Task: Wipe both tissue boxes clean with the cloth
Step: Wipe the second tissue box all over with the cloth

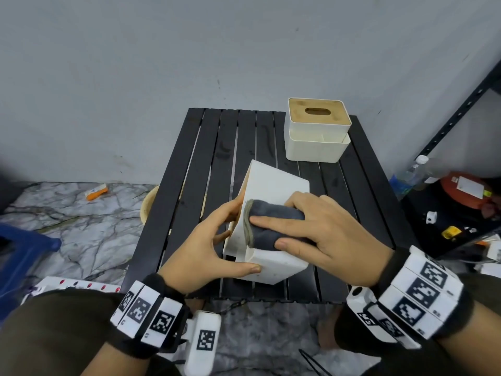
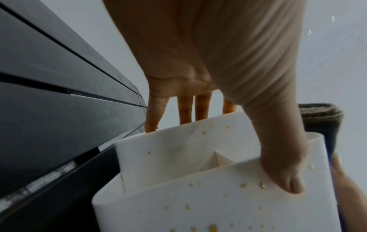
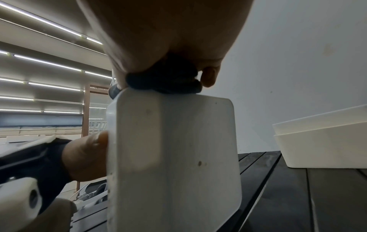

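Looks like a storage corner or back room of a home or small workshop; cannot tell which. Plain grey painted wall (image 1: pixel 135 63), scuffed and marked. Grey-veined marble-pattern floor (image 1: pixel 81 213) with litter: an orange and white wrapper (image 1: pixel 96 192) at 9 o'clock. Small black slatted folding table (image 1: pixel 225 147) pushed against the wall. At 3 o'clock, a black perforated-steel shelving upright (image 1: pixel 458 115), a clear plastic water bottle (image 1: pixel 412 175), a round orange-red container (image 1: pixel 463 191) and loose small parts. Right wrist view: long ceiling strip lights (image 3: pixel 45 62) and a brown door frame (image 3: pixel 86 113).
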